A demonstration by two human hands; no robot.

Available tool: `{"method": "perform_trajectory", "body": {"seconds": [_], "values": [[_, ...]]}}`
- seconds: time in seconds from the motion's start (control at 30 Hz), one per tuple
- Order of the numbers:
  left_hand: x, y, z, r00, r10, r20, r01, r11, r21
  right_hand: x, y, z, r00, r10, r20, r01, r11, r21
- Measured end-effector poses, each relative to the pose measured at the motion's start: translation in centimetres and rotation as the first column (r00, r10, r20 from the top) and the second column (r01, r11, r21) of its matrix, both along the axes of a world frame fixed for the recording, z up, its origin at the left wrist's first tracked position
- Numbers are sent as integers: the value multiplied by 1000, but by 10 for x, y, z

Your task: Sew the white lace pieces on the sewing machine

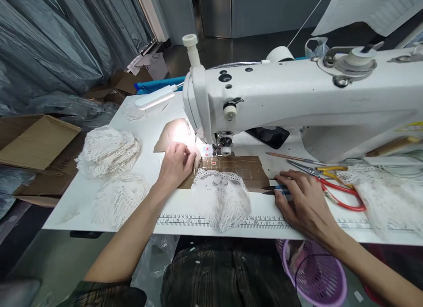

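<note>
Some ruler numbers (pixel 262 223) — 16, 17 — lie near the right hand (pixel 304 203).

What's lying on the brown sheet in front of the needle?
White lace covers part of the brown sheet; a dark pointed tool overlaps its right end. Whatever is under the lace is hidden.

So the outfit's a dark plaid top (pixel 228 276), down at 6 o'clock: blackish with murky green and brown, and thin paler lines running through it. Toward 12 o'clock on it there's a plain black strip. Little white specks are dotted over the front, kinda like lint. The left sleeve (pixel 102 293), between 7 and 8 o'clock, is the same sort of dark check and ends around the elbow, edge looking nearly black. Left hand (pixel 176 163) and right hand (pixel 304 201) are bare, and so are both forearms.
</note>
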State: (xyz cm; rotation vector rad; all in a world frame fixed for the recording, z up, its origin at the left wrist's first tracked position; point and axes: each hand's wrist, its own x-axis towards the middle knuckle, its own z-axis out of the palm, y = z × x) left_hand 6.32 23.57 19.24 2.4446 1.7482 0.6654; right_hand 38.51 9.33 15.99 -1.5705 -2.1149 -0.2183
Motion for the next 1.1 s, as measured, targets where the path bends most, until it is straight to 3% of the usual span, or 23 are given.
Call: {"method": "perform_trajectory", "body": {"seconds": [0.07, 0.13, 0.27, 0.37, 0.5, 0.67, 0.87, 0.97, 1.1], "values": [[2, -5, 2, 996, -18, -82, 15, 999, -36, -4, 3, 3, 993, 83, -79, -77, 994, 78], [3, -11, 8, 983, -37, -178, 23, 996, -83, -16, 7, 9, 972, 192, -139, -183, 980, 73], [-1, -19, 28, 913, -137, -384, 61, 977, -203, -69, 19, 20, 912, 391, -124, -407, 899, -163], [-8, -11, 42, 834, -297, -465, 161, 937, -309, -117, 28, 23, 907, 418, -51, -416, 870, -266], [-15, 10, 47, 760, -463, -455, 343, 882, -324, -157, 41, 29, 872, 485, -71, -484, 830, -277], [-17, 19, 40, 774, -527, -352, 433, 845, -313, -147, 67, 36, 920, 368, -134, -388, 905, -174], [-6, 30, 52, 781, -595, -191, 507, 782, -361, -128, 83, 20, 871, 481, -98, -491, 850, -193], [11, 39, 47, 853, -520, -46, 483, 820, -307, -127, 80, 15, 884, 444, -148, -467, 856, -221], [29, 46, 26, 915, -389, 104, 401, 864, -304, -123, 76, 19, 897, 409, -166, -440, 860, -257]]}}
